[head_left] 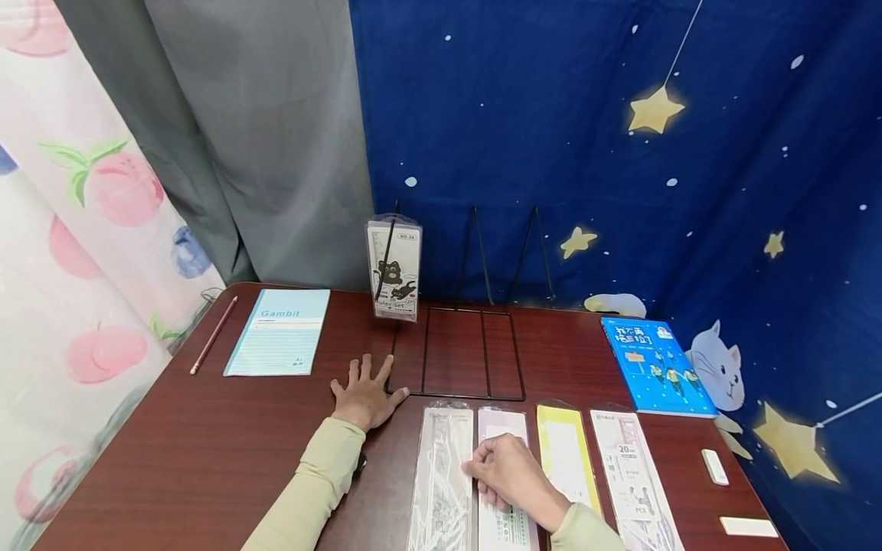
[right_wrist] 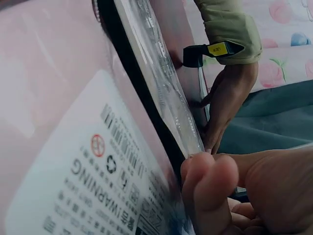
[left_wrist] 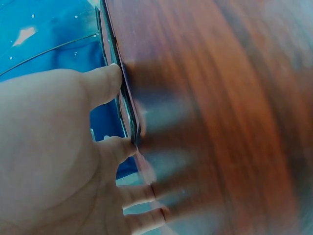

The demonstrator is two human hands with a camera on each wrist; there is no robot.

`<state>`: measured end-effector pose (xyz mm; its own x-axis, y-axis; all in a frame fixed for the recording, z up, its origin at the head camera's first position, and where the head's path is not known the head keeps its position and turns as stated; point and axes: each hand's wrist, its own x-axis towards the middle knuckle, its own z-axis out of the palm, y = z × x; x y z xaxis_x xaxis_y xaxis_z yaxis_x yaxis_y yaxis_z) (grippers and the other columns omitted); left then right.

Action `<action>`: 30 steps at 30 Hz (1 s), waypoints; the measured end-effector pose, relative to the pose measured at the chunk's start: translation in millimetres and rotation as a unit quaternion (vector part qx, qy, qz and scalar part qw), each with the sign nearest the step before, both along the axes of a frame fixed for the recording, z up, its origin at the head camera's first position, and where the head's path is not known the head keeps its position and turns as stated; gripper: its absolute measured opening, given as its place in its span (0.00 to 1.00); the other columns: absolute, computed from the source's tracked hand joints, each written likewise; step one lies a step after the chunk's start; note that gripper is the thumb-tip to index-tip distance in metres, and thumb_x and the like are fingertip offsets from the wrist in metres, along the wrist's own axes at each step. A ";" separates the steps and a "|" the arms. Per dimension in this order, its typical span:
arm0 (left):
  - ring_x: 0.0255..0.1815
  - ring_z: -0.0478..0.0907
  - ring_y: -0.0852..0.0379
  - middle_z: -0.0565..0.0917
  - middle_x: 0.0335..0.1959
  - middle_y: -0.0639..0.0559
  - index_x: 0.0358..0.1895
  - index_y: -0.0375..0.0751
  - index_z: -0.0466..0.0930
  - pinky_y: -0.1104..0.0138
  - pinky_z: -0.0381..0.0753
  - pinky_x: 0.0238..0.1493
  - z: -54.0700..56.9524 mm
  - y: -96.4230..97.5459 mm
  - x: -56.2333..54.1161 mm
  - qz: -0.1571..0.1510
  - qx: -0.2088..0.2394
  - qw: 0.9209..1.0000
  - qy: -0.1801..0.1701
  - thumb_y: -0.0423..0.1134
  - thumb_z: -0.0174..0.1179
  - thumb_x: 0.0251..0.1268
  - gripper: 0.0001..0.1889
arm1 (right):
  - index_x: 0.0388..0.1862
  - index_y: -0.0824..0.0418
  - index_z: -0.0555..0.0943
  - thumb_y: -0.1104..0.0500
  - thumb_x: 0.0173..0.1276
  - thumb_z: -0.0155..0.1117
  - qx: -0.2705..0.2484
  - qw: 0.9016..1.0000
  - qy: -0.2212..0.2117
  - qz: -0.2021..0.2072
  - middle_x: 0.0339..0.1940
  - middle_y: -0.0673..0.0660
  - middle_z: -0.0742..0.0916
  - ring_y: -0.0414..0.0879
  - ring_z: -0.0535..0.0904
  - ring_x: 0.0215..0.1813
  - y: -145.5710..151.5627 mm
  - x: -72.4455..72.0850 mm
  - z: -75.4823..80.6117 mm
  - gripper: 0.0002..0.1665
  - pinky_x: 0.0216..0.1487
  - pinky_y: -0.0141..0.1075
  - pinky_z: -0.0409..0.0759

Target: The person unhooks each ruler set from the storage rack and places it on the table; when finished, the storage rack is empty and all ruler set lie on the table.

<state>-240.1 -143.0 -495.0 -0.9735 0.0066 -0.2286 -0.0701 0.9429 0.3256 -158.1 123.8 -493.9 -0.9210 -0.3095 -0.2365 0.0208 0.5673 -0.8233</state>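
Note:
My left hand [head_left: 365,398] rests on the dark red table with fingers spread, its thumb touching the front left corner of a black wire rack [head_left: 455,396]. With thumb and forefinger, my right hand [head_left: 510,471] pinches the right edge of a clear plastic packet [head_left: 444,474], the leftmost of a row. Under that hand lies a pink packet [head_left: 496,425], whose printed warning label [right_wrist: 93,161] shows in the right wrist view. A yellow-edged packet [head_left: 565,451] and a white packet [head_left: 637,474] lie farther right. On the rack's left prong hangs a ruler set packet [head_left: 406,260].
A pencil [head_left: 213,335] and a light blue notebook [head_left: 279,333] lie at the left. At the right are a blue book [head_left: 658,367] and two small white blocks, one upper [head_left: 714,467] and one lower [head_left: 749,526]. Curtains [head_left: 510,115] hang behind the table.

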 end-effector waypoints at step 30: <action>0.85 0.46 0.29 0.51 0.84 0.31 0.84 0.51 0.54 0.25 0.50 0.74 -0.2 0.3 0.6 -0.001 0.001 1.000 0.002 0.61 0.50 0.79 0.38 | 0.82 0.72 0.55 0.34 0.71 0.65 0.254 0.960 0.109 -0.042 0.85 0.70 0.57 0.67 0.49 0.86 37.6 -106.5 -5.1 0.59 0.82 0.64 0.51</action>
